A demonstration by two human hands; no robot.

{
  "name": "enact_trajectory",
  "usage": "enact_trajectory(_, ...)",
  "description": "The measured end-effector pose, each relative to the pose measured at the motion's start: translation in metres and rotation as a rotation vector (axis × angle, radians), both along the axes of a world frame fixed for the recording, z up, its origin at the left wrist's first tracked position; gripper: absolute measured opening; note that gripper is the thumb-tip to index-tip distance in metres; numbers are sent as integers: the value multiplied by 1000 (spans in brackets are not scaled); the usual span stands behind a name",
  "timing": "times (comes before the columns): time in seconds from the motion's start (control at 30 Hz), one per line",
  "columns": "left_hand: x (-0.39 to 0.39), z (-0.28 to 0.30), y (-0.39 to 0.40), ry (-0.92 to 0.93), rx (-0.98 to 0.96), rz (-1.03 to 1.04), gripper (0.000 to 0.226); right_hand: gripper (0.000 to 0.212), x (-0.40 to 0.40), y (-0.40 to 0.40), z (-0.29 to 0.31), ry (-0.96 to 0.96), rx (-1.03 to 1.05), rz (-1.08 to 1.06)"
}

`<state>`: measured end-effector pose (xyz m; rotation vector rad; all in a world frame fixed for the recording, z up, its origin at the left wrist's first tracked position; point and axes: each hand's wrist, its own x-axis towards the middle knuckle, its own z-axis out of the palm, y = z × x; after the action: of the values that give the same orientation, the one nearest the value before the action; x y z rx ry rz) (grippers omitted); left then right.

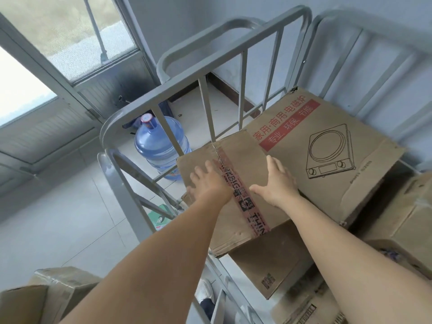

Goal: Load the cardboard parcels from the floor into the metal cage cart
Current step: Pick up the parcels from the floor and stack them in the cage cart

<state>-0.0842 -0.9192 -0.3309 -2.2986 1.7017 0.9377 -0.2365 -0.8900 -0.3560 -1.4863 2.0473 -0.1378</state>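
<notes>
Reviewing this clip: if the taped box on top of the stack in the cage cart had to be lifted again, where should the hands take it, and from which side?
Probably by its two long side edges, coming from the near, open end. The taped box lies flat, overhanging toward the person, so the left hand and right hand, now flat on top, could slide outward and under. The cart rail crowds the left side.

A brown cardboard box (240,183) with a strip of red and black printed tape along its top is seen inside the grey metal cage cart (210,50), close to the side bars. It lies flat on top of other boxes. Beside it, a big flat box (327,146) with a red label and a drawing of a cooker is laid, tilted a little. More brown boxes (406,220) are stacked at the right. Two boxes (46,293) are left on the floor, low at the left
</notes>
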Motion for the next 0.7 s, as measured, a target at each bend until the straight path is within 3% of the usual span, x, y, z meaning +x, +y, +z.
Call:
enact_trajectory(0.37,66,106,41,-66,-310,-189,69,91,48,18,116,38,-165,173)
enact_trajectory(0.7,188,184,118,-6,-506,-48,79,83,171,66,202,-5,-330,374)
